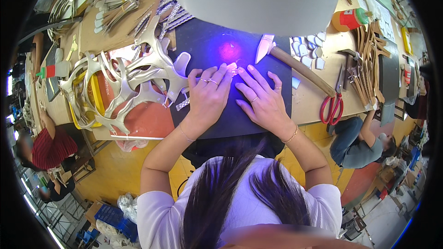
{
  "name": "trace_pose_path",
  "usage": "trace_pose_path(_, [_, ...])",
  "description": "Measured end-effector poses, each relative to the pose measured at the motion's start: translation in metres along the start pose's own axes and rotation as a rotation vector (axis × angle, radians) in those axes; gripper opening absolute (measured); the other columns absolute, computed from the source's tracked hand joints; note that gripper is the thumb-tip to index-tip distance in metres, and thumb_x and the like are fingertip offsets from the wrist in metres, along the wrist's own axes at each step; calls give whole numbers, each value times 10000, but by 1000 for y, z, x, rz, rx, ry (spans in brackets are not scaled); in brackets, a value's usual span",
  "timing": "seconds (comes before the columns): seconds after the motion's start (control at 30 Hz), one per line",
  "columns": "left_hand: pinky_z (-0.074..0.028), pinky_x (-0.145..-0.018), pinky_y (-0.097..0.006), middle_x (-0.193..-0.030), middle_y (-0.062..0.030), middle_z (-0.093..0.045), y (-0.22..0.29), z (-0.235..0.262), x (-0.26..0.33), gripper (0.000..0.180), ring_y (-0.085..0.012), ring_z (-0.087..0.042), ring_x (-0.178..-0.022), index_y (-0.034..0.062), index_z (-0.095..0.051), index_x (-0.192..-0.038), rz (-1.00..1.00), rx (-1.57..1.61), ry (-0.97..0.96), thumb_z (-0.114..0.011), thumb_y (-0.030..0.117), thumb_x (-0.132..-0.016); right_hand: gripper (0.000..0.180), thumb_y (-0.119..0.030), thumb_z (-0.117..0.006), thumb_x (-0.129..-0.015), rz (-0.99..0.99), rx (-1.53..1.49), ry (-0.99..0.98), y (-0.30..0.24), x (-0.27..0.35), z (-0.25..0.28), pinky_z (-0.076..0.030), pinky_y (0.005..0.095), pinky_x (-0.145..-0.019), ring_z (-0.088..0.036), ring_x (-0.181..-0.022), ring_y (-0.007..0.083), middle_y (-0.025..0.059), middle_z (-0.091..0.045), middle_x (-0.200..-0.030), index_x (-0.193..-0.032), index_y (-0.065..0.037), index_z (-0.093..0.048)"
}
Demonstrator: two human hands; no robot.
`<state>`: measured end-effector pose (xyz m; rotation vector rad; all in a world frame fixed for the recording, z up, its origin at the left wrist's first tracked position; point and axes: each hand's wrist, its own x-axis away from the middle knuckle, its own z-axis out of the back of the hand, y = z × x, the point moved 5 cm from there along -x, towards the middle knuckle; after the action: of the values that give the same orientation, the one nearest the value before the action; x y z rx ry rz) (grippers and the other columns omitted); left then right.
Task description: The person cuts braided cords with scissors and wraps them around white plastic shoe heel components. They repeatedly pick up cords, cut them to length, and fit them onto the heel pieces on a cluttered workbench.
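Observation:
Over a dark work mat (pixel 210 127), my two hands meet at a small pale piece (pixel 232 68), lit pink and blue. My left hand (pixel 208 93) has its fingers close together, the tips closed at this piece. From the other side my right hand (pixel 262 101) reaches in with fingers stretched and spread, its fingertips touching or just beside the piece. The hands partly hide the piece, so its exact kind does not show. Pale gold strappy shoe uppers (pixel 121 80) lie left of my left hand. A hammer (pixel 297 67) with a wooden handle rests beyond my right hand.
A large white rounded housing (pixel 258 0) overhangs the far side. Red-handled scissors (pixel 332 107), small white pads (pixel 306 48), brown straps (pixel 368 67) and a green-capped bottle (pixel 349 20) lie right. A yellow tray (pixel 97 96) is left. Other people sit at both sides.

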<state>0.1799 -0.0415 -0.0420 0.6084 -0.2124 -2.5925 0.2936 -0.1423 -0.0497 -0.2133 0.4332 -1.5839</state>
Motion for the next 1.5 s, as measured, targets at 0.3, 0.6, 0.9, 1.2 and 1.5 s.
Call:
trace_pose_path(0.3, [-404,-928,-423,-1122,-60,-705,6,0,-4,287,-193,-653,-999,52,-723,-1082,-74,-138,-58,-744,112,-802,517,-253,-725,-859,-86,-38,77,5,1,2,-262,461,-1143,-426,-1401,226,84,-510,-1459,-1332,-104,-579])
trace_pose_path(0.6, [-404,-925,-414,-1113,-65,-704,5,-1,-4,297,-202,-646,-1003,43,-718,-1085,-15,-61,-13,-741,113,-796,555,-272,-721,-861,-62,59,38,1,0,0,-254,459,-1148,-419,-1395,225,78,-505,-1452,-1369,-106,-570])
trace_pose_path(0.9, [-403,-928,-423,-1153,-69,-688,7,-3,-2,319,-208,-632,-1035,36,-701,-1119,-51,-111,-54,-721,104,-808,552,-270,-719,-860,-67,64,55,1,-1,0,-251,458,-1150,-423,-1392,223,71,-511,-1446,-1367,-107,-572])
trace_pose_path(1.2, [-391,-962,-423,-1163,-95,-664,16,-2,-9,325,-206,-608,-1093,12,-673,-1138,-92,-246,-196,-634,104,-829,367,-142,-728,-858,-103,-194,280,27,-1,43,-432,443,-1038,-565,-1215,301,122,-619,-1267,-1212,-64,-671])
trace_pose_path(1.5, [-414,-978,-411,-1149,-121,-660,21,-5,-10,314,-235,-606,-1108,-10,-661,-1141,-99,-272,-205,-589,73,-848,173,-87,-713,-863,-378,-8,363,140,-21,96,-543,323,-722,-688,-791,244,130,-691,-922,-1026,-33,-729])
